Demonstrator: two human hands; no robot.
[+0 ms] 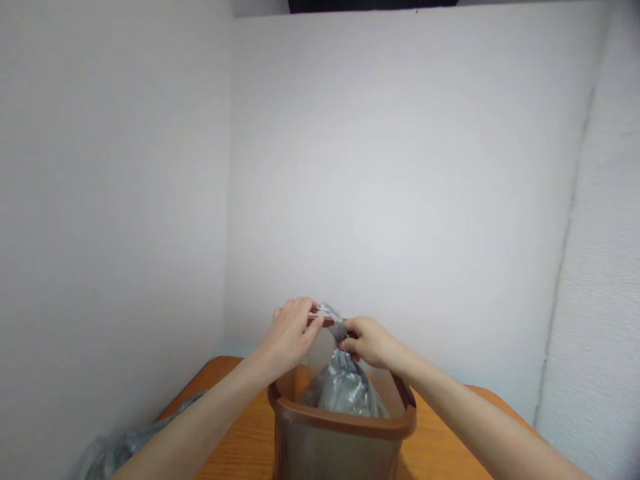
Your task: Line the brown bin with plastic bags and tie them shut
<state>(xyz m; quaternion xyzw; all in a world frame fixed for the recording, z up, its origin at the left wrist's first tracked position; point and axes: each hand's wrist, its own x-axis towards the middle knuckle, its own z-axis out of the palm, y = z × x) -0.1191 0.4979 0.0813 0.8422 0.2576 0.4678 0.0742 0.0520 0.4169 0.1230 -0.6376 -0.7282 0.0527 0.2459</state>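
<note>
One grey, translucent plastic bag (347, 392) sits before us inside a bin (345, 423), its full, rounded body low between the walls and its gathered neck rising to about the level of the far rim. We see the film as thin and glossy, creased into sharp folds that fan down from the neck and catch white glints; what it contains is too blurred through the plastic for us to name. Above the neck the film bunches into a narrow, darker band, and a clearer, twisted strip runs from there up toward the left.

Our right hand (371, 343) grasps the bunched neck between thumb and fingers. Our left hand (294, 331) is half curled, its fingertips at the end of the clear strip and its thumb apart from them; whether it grips the strip we cannot tell.

We find the bin squarish with rounded corners, its walls smooth and see-through, its rim thick, shiny and brown. It stands on an orange-brown table (245, 437) with streaky wood grain. Crumpled grey plastic (103, 459) lies at lower left, partly behind our left forearm.
</note>
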